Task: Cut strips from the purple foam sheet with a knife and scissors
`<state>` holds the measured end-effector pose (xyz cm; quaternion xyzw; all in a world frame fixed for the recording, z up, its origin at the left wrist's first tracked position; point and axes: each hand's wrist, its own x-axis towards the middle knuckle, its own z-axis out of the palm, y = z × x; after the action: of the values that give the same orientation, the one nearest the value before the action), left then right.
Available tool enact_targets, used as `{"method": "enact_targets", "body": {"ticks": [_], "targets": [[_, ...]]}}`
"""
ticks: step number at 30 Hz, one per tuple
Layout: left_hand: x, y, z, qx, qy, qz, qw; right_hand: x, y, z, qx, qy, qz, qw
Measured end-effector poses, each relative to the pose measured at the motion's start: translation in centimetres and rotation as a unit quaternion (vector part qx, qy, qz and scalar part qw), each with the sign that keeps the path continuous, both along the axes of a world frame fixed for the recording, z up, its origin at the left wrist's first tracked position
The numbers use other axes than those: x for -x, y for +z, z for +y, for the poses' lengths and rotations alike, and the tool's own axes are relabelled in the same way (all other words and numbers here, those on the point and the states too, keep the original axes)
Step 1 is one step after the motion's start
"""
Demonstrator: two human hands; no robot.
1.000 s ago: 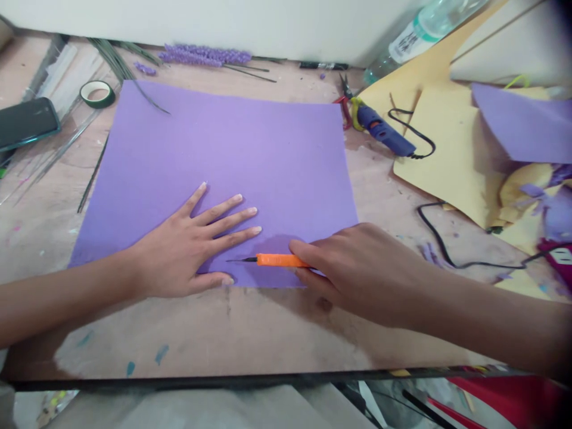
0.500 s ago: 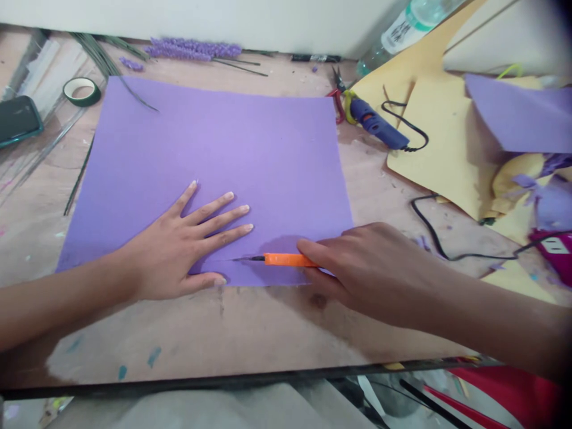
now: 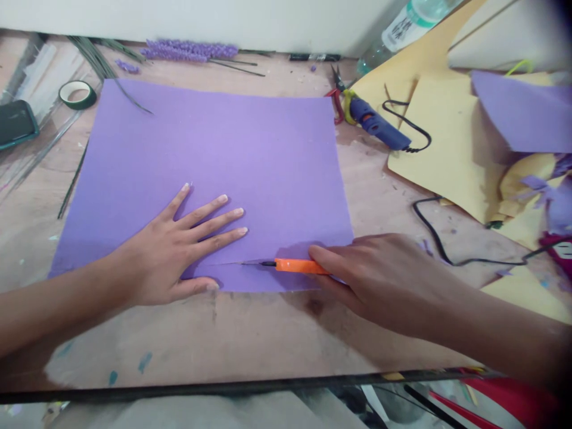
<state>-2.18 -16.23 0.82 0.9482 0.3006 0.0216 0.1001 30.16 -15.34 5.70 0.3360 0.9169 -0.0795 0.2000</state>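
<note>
A large purple foam-like sheet (image 3: 214, 143) lies flat on the wooden table. Fingers spread, my left hand (image 3: 174, 253) presses on its lower left part, with the thumb close to the near edge. My right hand (image 3: 366, 271) grips an orange craft knife (image 3: 297, 266) whose thin blade points left and touches the sheet near its front edge. A fine cut line runs from beside my left thumb to the blade, roughly parallel to that edge. The rear of the knife is hidden inside my right hand.
Scissors (image 3: 342, 98) and a blue corded tool (image 3: 378, 124) lie at the back right, near a plastic bottle (image 3: 402, 30) and yellow sheets (image 3: 440, 140). Green tape (image 3: 78, 95) and a phone (image 3: 16, 124) are at the left. Purple flower stems (image 3: 190, 50) lie behind.
My right hand has drawn the craft knife to the right along the sheet's near edge, and the cut line is longer. My left hand stays spread on the sheet.
</note>
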Motion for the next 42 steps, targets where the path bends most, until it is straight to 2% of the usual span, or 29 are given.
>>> {"method": "enact_targets", "body": {"ticks": [6,13,16,21,24,42], "targets": [[-0.1,0.3,-0.1,0.026,0.009,-0.009,1.000,-1.7,-0.5,-0.3,-0.040,0.003,0.023,0.999],[-0.5,0.9,-0.2,0.042,0.033,-0.019,0.998,-2.1,-0.1,-0.6,-0.026,-0.031,-0.017,0.999],[-1.7,1.0,0.3,0.027,0.004,-0.019,0.999,-1.7,-0.1,-0.2,-0.018,-0.018,-0.007,1.000],[-5.3,0.3,1.4,0.022,-0.061,-0.025,0.998,-0.9,0.1,0.1,-0.014,-0.007,-0.003,1.000],[-6.4,-0.2,1.6,0.026,-0.071,-0.029,0.997,-0.9,0.1,0.0,-0.020,-0.003,0.005,1.000],[-6.4,-0.3,1.2,0.021,-0.049,0.005,0.999,-3.9,-1.0,-0.5,-0.067,0.017,0.064,0.996]]}}
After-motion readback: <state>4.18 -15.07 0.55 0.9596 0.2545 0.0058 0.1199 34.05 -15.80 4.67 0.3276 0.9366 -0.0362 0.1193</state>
